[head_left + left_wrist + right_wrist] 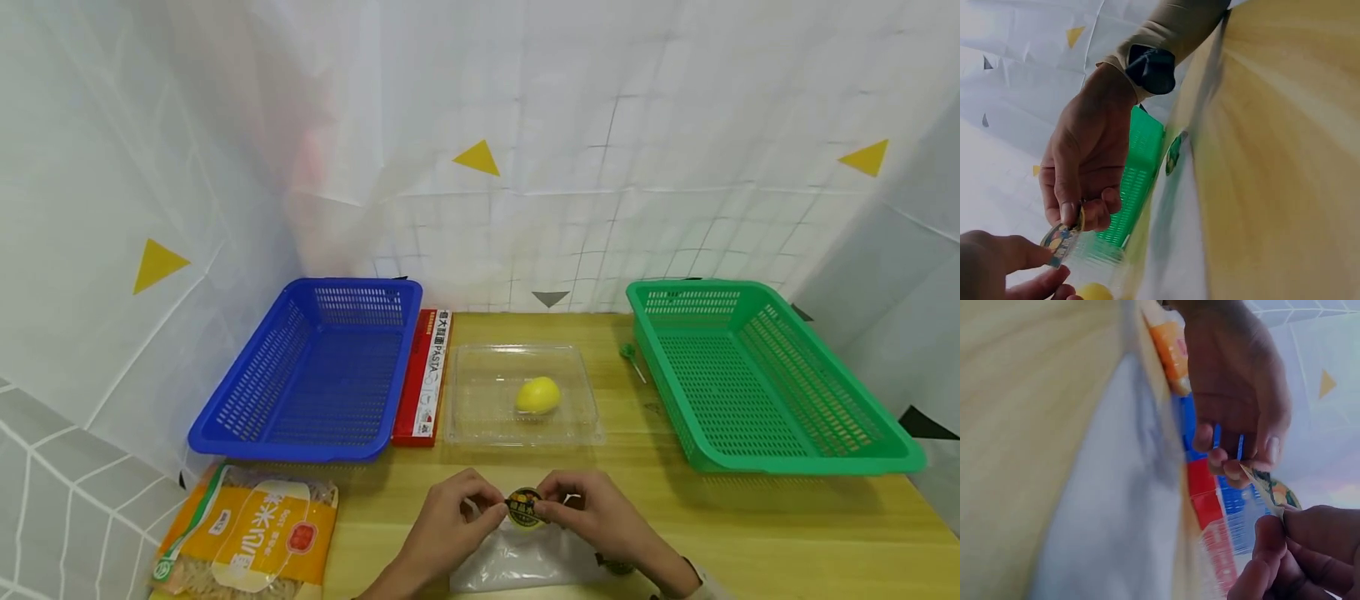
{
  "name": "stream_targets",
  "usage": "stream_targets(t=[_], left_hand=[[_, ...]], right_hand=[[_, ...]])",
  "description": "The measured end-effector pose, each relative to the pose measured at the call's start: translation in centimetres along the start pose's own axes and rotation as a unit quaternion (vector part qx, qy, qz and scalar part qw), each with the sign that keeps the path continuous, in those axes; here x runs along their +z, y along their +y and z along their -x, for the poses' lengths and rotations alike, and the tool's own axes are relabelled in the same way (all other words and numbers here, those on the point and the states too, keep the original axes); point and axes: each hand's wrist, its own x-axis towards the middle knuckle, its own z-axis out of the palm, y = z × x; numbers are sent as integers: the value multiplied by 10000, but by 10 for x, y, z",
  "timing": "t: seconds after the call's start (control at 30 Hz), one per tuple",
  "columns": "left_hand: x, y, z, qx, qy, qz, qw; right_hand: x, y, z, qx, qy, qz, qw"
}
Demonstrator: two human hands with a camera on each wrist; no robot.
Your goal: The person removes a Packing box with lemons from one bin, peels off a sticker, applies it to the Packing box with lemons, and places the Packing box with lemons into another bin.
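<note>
A round black label sticker [525, 507] with gold writing and a fruit picture is held between both hands above a white plastic sheet [517, 560]. My left hand [450, 521] pinches its left edge between thumb and finger. On the opposite edge, my right hand [600, 518] pinches it too. The right wrist view shows the sticker [1275, 490] tilted, its edge bent at the fingertips. Another round sticker [1174, 154] lies on the white sheet, partly hidden under the right wrist in the head view.
Beyond the hands, a clear plastic container [480, 400] has a lemon [538, 396] in it. A blue basket [247, 379] and a red pasta box [415, 400] stand left, with an orange noodle bag [255, 533] nearer. A green lollipop [628, 353] lies beside a green basket [675, 408].
</note>
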Motion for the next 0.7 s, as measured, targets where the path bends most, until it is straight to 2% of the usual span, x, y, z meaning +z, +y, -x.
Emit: stream_targets(t=[0.27, 0.53, 0.7], left_hand=[[-6, 13, -16, 181, 228, 58, 9996], [-10, 19, -33, -88, 458, 230, 9986], [-14, 24, -44, -179, 641, 272, 9974]], right_hand=[[-9, -17, -11, 147, 135, -98, 9998], [-21, -28, -26, 183, 613, -105, 9979], [-25, -32, -34, 34, 920, -96, 9957]])
